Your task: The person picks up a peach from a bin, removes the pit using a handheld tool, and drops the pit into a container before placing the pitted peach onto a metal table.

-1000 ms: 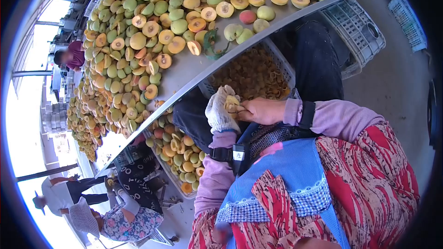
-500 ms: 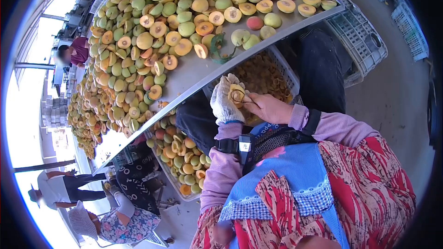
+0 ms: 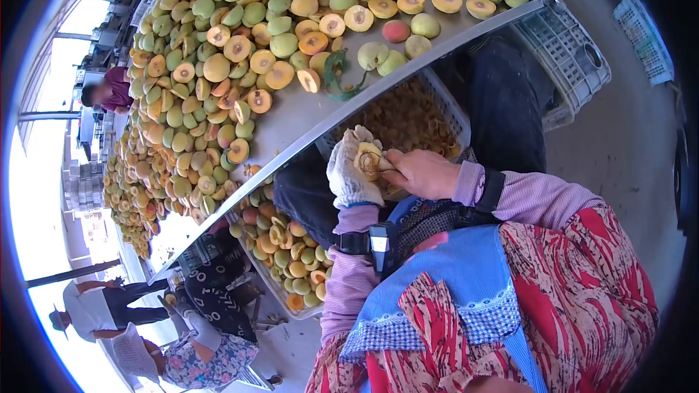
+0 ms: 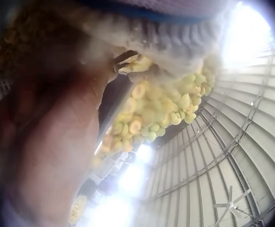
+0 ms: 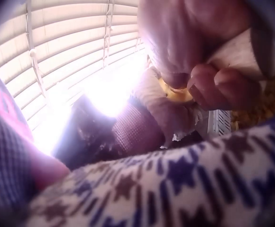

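Note:
In the head view the gloved left hand (image 3: 349, 175) holds a yellow fruit half (image 3: 368, 161), its cut face toward the bare right hand (image 3: 428, 175). The right hand's fingers are curled round a pale handle (image 5: 237, 54), seen in the right wrist view, and its fingertips are right beside the fruit (image 5: 176, 93). A small dark metal end (image 4: 124, 57) meets the fruit's pale flesh (image 4: 138, 65) in the left wrist view; its exact shape is unclear. Both hands are over the lap, near a crate (image 3: 457, 118) of yellow-brown scraps.
A metal-edged table (image 3: 285, 118) heaped with halved fruits slants across the left and top. Below its edge stands a crate of fruits (image 3: 291, 247). An upturned-looking grey crate (image 3: 568, 51) is at right. Other people (image 3: 196, 353) are at lower left.
Compared with a second ago, more of the fruit's cut face shows in the gloved hand. Both hands stay together, with small shifts, and the head view has moved slightly.

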A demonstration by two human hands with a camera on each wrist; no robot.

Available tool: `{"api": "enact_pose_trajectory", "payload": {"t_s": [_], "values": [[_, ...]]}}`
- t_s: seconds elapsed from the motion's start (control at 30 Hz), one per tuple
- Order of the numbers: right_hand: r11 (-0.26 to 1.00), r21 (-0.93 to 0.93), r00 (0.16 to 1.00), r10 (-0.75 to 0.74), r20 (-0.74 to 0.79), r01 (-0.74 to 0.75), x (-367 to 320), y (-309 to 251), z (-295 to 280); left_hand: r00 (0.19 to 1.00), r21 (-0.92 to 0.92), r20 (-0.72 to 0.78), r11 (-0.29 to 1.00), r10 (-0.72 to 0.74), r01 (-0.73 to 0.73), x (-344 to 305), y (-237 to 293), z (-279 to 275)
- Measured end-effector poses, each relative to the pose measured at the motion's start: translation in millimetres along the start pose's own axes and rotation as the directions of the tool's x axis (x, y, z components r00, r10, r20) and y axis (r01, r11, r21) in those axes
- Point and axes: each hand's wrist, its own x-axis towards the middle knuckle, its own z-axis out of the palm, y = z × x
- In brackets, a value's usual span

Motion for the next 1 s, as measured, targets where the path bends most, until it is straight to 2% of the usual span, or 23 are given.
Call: {"api": "enact_pose_trajectory", "payload": {"t_s": [0.03, 0.13, 0.2, 0.27, 0.3, 0.33, 0.37, 0.4, 0.43, 0.47, 0.5, 0.53, 0.57, 0.6, 0.63, 0.67, 0.73, 0.87, 0.93, 1.0], "values": [[0.999, -0.022, 0.999, -0.037, -0.029, 0.036, -0.1, -3.6, -6.1, 0.995, -0.087, 0.01, 0.992, -0.095, 0.095, 7.5, 3.6, -3.8], [0.985, -0.113, 0.991, -0.134, -0.018, 0.131, 6.0, 2.0, -6.1, 0.994, -0.035, 0.026, 0.994, -0.102, 0.103, 0.2, 14.3, 1.8], [0.983, -0.12, 0.99, -0.14, 0.005, 0.139, 9.8, 7.2, -7.2, 0.988, -0.081, 0.01, 0.984, -0.156, 0.157, 3.5, 14.6, -1.1], [0.981, -0.126, 0.989, -0.144, 0.032, 0.147, 11.8, 11.6, -7.0, 0.993, 0.088, 0.018, 0.989, -0.117, 0.115, -1.1, 18.7, 2.1], [0.986, 0.0, 0.985, -0.168, 0.041, 0.168, 13.1, 14.5, -3.9, 0.993, 0.09, 0.015, 0.989, -0.121, 0.119, -4.1, 19.0, 3.1], [0.974, 0.131, 0.98, -0.192, 0.049, 0.184, 13.2, 17.0, 1.7, 0.994, 0.167, 0.021, 0.981, -0.107, 0.102, -8.4, 19.6, 3.3], [0.974, 0.131, 0.98, -0.192, 0.048, 0.184, 14.6, 20.7, 9.5, 0.996, 0.239, 0.034, 0.968, -0.088, 0.078, -10.3, 21.0, 6.4], [0.933, 0.232, 0.961, -0.272, -0.043, 0.275, 13.1, 18.3, 16.0, 0.995, 0.24, 0.035, 0.968, -0.09, 0.078, -12.4, 22.0, 10.7], [0.873, 0.322, 0.931, -0.339, -0.14, 0.366, 11.5, 17.3, 20.5, 0.998, 0.292, 0.046, 0.956, -0.032, 0.018, -15.2, 22.0, 14.0], [0.873, 0.328, 0.933, -0.336, -0.132, 0.361, 9.4, 20.8, 19.3, 0.998, 0.34, 0.052, 0.939, 0.023, -0.039, -18.5, 20.3, 13.6], [0.819, 0.569, 0.961, -0.091, 0.26, -0.076, 3.3, 7.1, 0.4, 0.992, 0.386, 0.082, 0.915, 0.094, -0.119, -15.7, 16.4, 10.0], [0.62, 0.578, 0.762, 0.05, 0.645, -0.53, 0.7, -1.5, -11.4, 0.992, 0.387, 0.081, 0.914, 0.094, -0.119, -14.2, 14.8, 7.9], [0.621, 0.579, 0.764, 0.048, 0.644, -0.528, 0.4, -4.0, -11.8, 0.99, 0.363, 0.086, 0.922, 0.112, -0.135, -12.5, 13.9, 6.6], [0.506, 0.655, 0.753, -0.016, 0.658, -0.561, -1.9, -5.6, -9.6, 0.988, 0.342, 0.088, 0.928, 0.123, -0.146, -12.5, 12.2, 3.7], [0.377, 0.711, 0.743, -0.082, 0.664, -0.594, -5.1, -6.2, -5.7, 0.989, 0.263, 0.136, 0.96, 0.063, -0.097, -12.9, 13.6, -2.4], [0.37, 0.709, 0.739, -0.084, 0.669, -0.6, -7.0, -5.2, -1.9, 0.99, 0.267, 0.129, 0.959, 0.057, -0.09, -14.8, 12.0, -7.0], [0.205, 0.727, 0.698, -0.203, 0.686, -0.655, -4.3, -2.5, 0.6, 0.982, 0.15, 0.187, 0.986, 0.039, -0.067, -14.7, 13.7, -10.4], [0.099, 0.689, 0.661, -0.214, 0.719, -0.718, -6.2, -3.8, 5.8, 0.971, 0.19, 0.117, 0.955, 0.207, -0.227, -22.5, 5.7, -9.1], [0.114, 0.691, 0.664, -0.205, 0.719, -0.714, -5.4, -5.1, 6.2, 0.979, 0.091, 0.044, 0.975, 0.2, -0.204, -22.5, 2.9, -4.9], [0.252, 0.711, 0.706, -0.129, 0.697, -0.656, -6.1, -5.1, 6.6, 0.997, -0.038, 0.032, 0.997, 0.073, -0.072, -17.2, -2.5, -7.6]]}}
